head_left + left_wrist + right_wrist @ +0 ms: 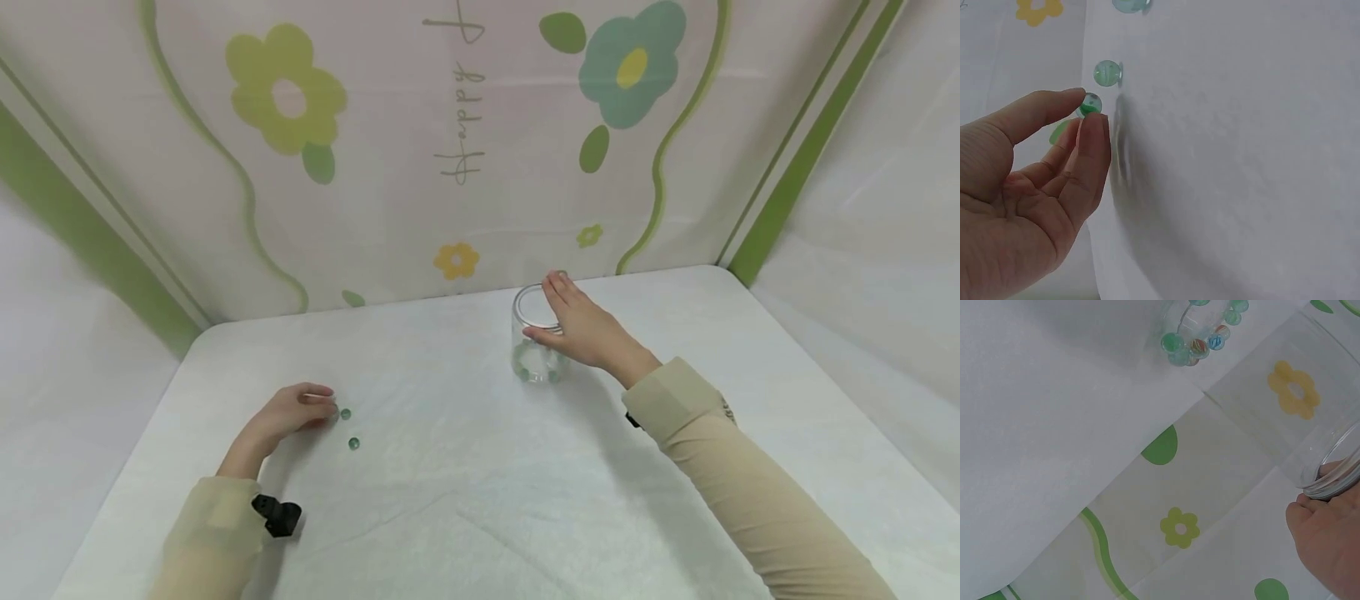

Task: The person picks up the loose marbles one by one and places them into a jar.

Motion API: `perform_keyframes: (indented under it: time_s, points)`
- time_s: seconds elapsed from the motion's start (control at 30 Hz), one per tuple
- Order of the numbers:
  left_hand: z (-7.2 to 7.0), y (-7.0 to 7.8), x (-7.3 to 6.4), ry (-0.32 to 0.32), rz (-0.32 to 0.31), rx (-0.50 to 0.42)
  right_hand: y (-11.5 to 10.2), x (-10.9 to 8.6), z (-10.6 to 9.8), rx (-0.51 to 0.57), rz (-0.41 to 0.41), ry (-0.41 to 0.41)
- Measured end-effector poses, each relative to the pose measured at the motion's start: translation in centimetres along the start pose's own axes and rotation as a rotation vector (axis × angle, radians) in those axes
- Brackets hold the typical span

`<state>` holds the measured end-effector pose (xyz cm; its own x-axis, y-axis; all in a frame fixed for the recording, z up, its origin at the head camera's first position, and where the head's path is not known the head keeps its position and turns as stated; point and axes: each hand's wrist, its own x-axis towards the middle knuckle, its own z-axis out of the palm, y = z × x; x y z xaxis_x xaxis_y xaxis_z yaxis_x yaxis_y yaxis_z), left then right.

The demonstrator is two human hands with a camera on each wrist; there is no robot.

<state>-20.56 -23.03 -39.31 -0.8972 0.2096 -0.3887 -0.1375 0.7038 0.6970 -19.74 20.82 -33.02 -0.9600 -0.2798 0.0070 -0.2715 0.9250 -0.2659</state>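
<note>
My left hand (pixel 291 412), at the left of the table, pinches a green glass marble (pixel 1090 104) between thumb and fingertips, low over the cloth. Right by its fingertips lies another marble (pixel 346 414), and a third marble (pixel 354 444) sits a little nearer to me. My right hand (pixel 588 329) rests against the rim of a clear glass jar (pixel 527 337), fingers straight along the far right side and thumb across the near side. The jar stands upright, open at the top. Several marbles (pixel 1199 347), green, blue and reddish, lie on its bottom.
A white cloth covers the table (pixel 435 450). Behind its far edge hangs a curtain (pixel 390 150) with printed flowers. White hangings with green stripes stand at both sides. A small black camera (pixel 277 515) is strapped to my left wrist.
</note>
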Motion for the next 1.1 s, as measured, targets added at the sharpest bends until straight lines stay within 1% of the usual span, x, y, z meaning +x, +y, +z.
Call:
perform_keyframes:
  time_s: [0.17, 0.37, 0.43, 0.5, 0.6, 0.7, 0.77, 0.9, 1.1]
  points:
    - [0.0, 1.4, 0.2, -0.025, 0.000, -0.091, 0.0, 0.1, 0.0, -0.005, 0.000, 0.001]
    - [0.1, 3.0, 0.5, -0.021, 0.008, -0.161, -0.3, 0.2, 0.0, -0.002, -0.005, 0.003]
    - [0.2, 3.5, 0.6, -0.025, 0.009, -0.201, -0.3, 0.2, -0.1, -0.005, -0.004, -0.001]
    - [0.3, 4.0, 0.9, -0.030, 0.016, -0.259, -0.2, 0.2, -0.1, -0.009, -0.005, 0.000]
    - [0.5, 5.0, 1.2, -0.036, 0.034, -0.396, -0.1, 0.2, 0.0, -0.017, -0.005, 0.005]
    - [0.9, 6.0, 1.5, -0.047, 0.065, -0.521, -0.1, 0.2, 0.0, -0.016, 0.000, 0.003]
    - [1.1, 6.7, 1.7, -0.055, 0.082, -0.587, 0.0, 0.2, 0.0, -0.011, 0.001, 0.000]
    - [1.7, 8.1, 2.0, -0.061, 0.108, -0.679, -0.1, 0.1, -0.1, 0.004, -0.008, 0.012]
    - [2.6, 10.4, 2.7, -0.066, 0.128, -0.749, 0.0, 0.1, -0.2, 0.007, -0.007, 0.009]
